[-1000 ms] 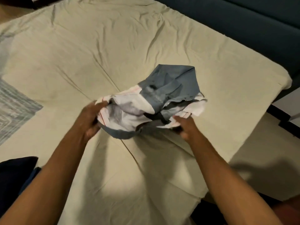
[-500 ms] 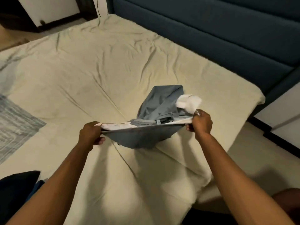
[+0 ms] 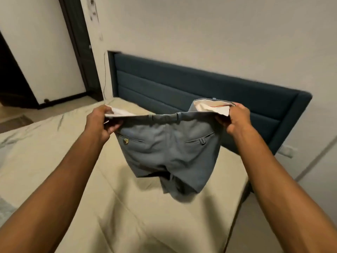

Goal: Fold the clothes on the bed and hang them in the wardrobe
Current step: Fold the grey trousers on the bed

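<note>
Both hands, left [image 3: 102, 121] and right [image 3: 235, 118], grip the shorts' [image 3: 169, 152] waistband; uneven tension risks a crooked fold.

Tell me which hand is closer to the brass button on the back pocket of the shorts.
Left. The left hand grips the waistband just above the button; the right hand grips the opposite end of the waistband, across the shorts.

Home bedroom: bed [image 3: 127, 207] with beige sheet, padded blue headboard [image 3: 182, 84], door [image 3: 45, 52].
</note>
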Motion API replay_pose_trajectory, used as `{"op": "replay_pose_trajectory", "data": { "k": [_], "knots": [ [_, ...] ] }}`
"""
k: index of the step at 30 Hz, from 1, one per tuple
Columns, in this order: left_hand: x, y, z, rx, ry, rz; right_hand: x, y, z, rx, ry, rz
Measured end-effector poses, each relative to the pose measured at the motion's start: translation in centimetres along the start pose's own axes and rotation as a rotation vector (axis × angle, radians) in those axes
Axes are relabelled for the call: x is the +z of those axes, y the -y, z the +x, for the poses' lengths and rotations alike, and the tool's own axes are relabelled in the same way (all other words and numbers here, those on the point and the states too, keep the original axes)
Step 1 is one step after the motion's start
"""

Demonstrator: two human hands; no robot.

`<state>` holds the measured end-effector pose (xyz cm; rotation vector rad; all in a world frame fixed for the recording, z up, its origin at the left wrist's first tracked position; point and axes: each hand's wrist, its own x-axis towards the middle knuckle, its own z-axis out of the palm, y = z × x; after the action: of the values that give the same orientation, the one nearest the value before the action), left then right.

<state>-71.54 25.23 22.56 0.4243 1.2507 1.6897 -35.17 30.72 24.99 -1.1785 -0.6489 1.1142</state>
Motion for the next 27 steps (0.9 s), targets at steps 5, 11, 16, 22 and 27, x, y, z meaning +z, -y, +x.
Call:
{"op": "replay_pose_trajectory", "data": {
  "k": [5,11,16,22,27],
  "knots": [
    [8.4,-11.4,-3.1,0.206,0.135,-0.043,3.1,12.4,0.0,-0.224,0.137,-0.032],
    [12.5,-18.7,-4.7,0.756,0.191,0.982,3.6,19.2,-0.2,-0.369,0.279,-0.596],
    [12.0,-22.3,-4.0,0.931,-0.086,1.561,4.5,21.8,0.4,-0.325,0.210,-0.459],
    [12.4,-25.5,-4.7,0.904,-0.200,1.287,6.0,24.8,-0.5,-0.304,0.278,-0.234],
    [11.0,-26.6,-5.0,0.714,-0.121,1.048,6.2,25.0,-0.8,-0.320,0.318,-0.445]
  ]
}}
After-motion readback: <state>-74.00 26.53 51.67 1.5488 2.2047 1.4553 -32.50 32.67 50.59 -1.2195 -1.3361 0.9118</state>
